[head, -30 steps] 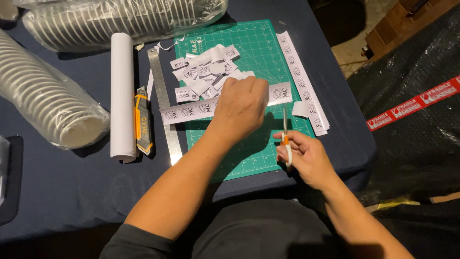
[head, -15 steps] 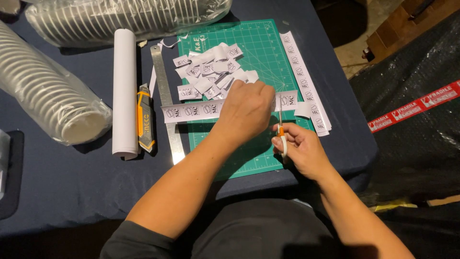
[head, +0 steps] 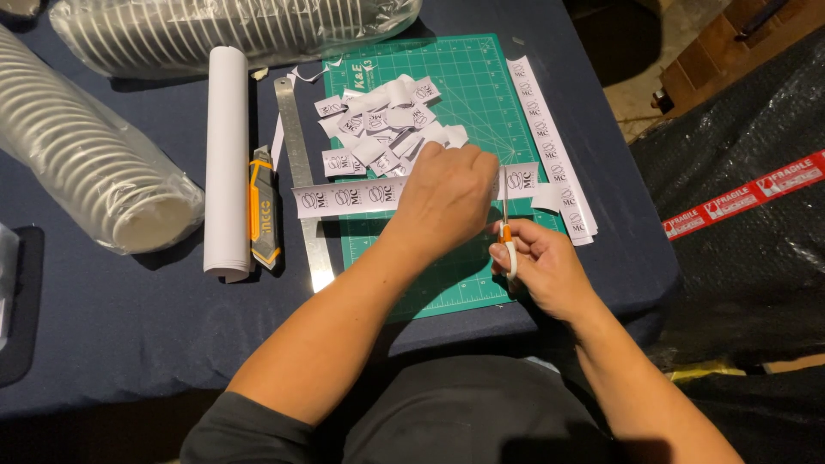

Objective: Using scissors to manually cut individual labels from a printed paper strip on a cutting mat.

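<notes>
Near the middle of the frame, the left hand [head: 447,193] lies with bent fingers on a long white paper strip [head: 348,197] that carries small printed marks, and it pinches the strip where it crosses the green cutting mat [head: 447,275]. This hand covers the middle part of the strip, so only the left part and a short right end [head: 518,179] show. Just to the right and lower, the right hand [head: 541,266] is closed around the orange and white handle of small scissors [head: 505,215]. The thin blades point up toward the right end of the strip; whether they are open or together I cannot tell.

Above the left hand, on the upper part of the mat, sits a heap of small cut paper pieces [head: 378,120] with the same marks. Along the right edge of the mat lie two more long printed strips [head: 546,129], side by side. Left of the mat a metal ruler [head: 301,172] lies lengthwise, and the held strip passes over it. Beside the ruler are an orange and black utility knife [head: 262,210] and a roll of white paper [head: 227,155]. At the upper left, two stacks of white paper cups in clear plastic sleeves [head: 86,163] rest on the dark blue tablecloth [head: 129,326]. At the right of the frame stands something wrapped in black bubble wrap [head: 739,258] with red and white tape on it.
</notes>
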